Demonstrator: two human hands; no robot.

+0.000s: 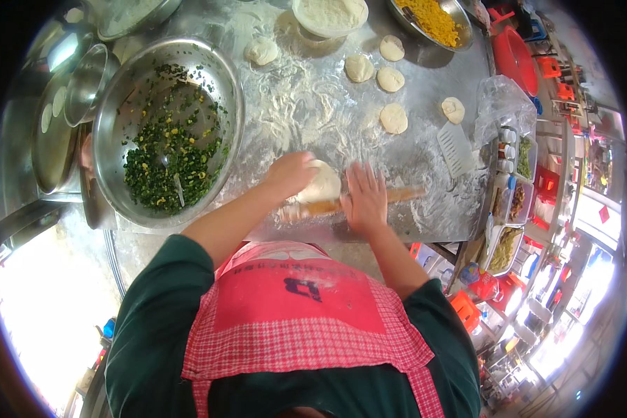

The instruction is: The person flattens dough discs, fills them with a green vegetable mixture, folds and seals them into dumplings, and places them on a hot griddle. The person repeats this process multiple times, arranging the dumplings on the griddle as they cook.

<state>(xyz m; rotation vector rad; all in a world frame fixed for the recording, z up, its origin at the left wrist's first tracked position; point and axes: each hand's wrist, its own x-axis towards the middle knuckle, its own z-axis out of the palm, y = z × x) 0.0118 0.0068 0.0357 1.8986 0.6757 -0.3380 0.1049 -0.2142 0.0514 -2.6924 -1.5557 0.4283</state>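
Observation:
On the floured steel table, a rolled piece of dough [321, 184] lies just in front of me. My left hand [292, 173] is at its left upper edge, fingers bent and blurred; whether they pinch the dough is not plain. Below the dough lies a wooden rolling pin [405, 195], its left end blurred. My right hand [366, 196] rests with its palm on the middle of the pin, fingers stretched away from me. Several dough balls, some flattened, such as one dough round [394, 118], sit farther up the table.
At left stands a large steel bowl [236, 130] with chopped greens [172, 167] and a spoon. A bowl of flour [330, 15] and a bowl of yellow filling [436, 21] stand at the far side. A slotted scraper [455, 151], a plastic bag [507, 107] and food tubs [504, 251] are at right.

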